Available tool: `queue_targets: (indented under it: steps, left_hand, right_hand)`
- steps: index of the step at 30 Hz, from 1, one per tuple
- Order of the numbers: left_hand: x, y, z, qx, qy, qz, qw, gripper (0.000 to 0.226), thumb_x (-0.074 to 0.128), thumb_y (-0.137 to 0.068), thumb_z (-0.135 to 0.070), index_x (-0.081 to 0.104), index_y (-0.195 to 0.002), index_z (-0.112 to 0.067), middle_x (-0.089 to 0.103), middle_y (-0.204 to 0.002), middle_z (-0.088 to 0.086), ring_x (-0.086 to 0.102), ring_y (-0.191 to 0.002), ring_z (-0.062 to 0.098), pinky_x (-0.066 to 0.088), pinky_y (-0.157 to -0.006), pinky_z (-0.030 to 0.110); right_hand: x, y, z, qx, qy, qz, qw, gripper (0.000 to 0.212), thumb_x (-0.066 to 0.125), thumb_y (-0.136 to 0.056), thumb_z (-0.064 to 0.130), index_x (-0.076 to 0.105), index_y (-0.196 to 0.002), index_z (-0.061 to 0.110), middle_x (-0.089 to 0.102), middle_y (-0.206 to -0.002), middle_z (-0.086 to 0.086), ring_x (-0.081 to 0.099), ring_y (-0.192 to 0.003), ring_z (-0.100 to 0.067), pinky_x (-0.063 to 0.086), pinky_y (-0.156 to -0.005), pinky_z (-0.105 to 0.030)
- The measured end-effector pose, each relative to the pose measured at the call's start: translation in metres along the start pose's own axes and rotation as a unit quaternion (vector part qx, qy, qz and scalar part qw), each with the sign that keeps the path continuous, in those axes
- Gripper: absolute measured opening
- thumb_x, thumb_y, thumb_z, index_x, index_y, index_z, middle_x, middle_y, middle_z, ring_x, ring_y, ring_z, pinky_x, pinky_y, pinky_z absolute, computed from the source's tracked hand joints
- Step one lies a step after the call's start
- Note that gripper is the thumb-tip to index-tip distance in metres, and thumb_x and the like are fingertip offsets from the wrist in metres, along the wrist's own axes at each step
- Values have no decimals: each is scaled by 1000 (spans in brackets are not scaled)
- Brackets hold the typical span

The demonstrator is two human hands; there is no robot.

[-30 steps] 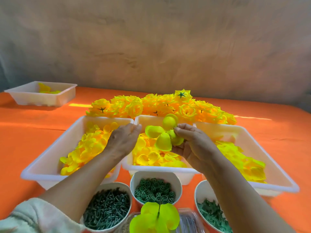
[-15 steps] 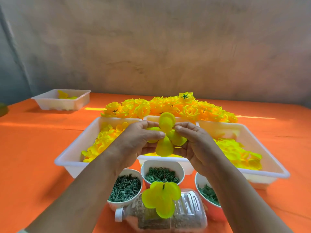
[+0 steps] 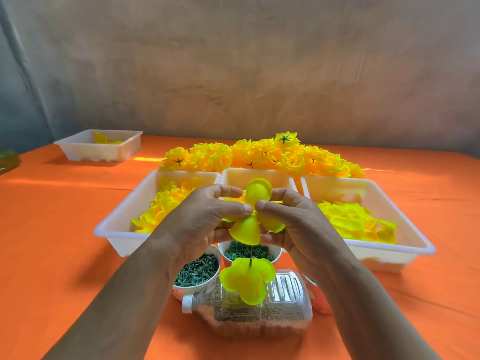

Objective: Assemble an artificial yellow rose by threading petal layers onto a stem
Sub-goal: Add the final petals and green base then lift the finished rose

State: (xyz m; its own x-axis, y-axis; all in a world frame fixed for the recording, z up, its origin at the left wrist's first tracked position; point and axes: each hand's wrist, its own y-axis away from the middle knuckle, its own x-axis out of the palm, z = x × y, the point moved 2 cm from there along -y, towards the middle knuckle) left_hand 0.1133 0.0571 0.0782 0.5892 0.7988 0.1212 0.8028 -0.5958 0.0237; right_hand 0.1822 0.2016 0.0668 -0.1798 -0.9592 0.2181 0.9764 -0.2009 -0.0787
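Judging by what shows, a first petal layer (image 3: 246,280) is already threaded on the thin stem (image 3: 251,255) just below the hands. A second petal layer (image 3: 245,228) is pinched between the left hand (image 3: 202,219) and the right hand (image 3: 298,224), apparently not yet pierced. More layers are likely still to be added.

One wide-angle camera, worn on the head, looked forward and down from the near edge of the orange table (image 3: 65,255) toward its far edge and the wall (image 3: 233,74), close above the left hand (image 3: 200,224) and right hand (image 3: 301,224)
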Motion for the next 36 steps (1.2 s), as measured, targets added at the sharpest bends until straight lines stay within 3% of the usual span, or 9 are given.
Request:
queue_targets:
  steps: [5,10,19,28,36]
  left_hand:
    - [-1,11,12,-23,-10,8,1000,57,77,-60,-14,60,-115,-15,76,-87,11,74,-74,26,57,-56,30]
    - [0,13,22,-38,-15,-1,999,39,69,-82,-1,59,-117,-15,73,-84,12,71,-71,25,59,-64,36]
    - [-2,13,23,-36,-18,-11,999,37,69,-83,0,61,-115,-17,72,-90,14,71,-74,28,57,-73,40]
    - [-2,12,25,-36,-10,-23,999,39,68,-81,4,61,-115,-15,70,-81,10,69,-67,24,59,-58,33]
    - [-1,14,29,-52,8,-7,999,39,71,-80,-1,60,-116,-13,74,-94,15,73,-72,27,56,-56,30]
  right_hand:
    - [-2,10,-13,21,-2,16,1000,15,68,-86,12,61,-99,10,66,-73,-8,59,-55,-17,47,-45,-23]
    - [-4,14,-22,26,-3,4,1000,12,69,-85,11,64,-96,12,63,-77,-8,56,-56,-17,46,-46,-25]
    - [-3,15,-25,25,-13,2,1000,11,68,-85,11,64,-95,11,63,-79,-6,60,-61,-15,48,-47,-24]
    - [-2,16,-28,28,-13,-2,1000,6,68,-85,9,65,-89,13,62,-77,-4,59,-60,-14,48,-49,-25]
    - [0,17,-31,34,-9,-2,999,7,66,-86,8,62,-92,8,63,-77,-5,59,-61,-14,47,-48,-24]
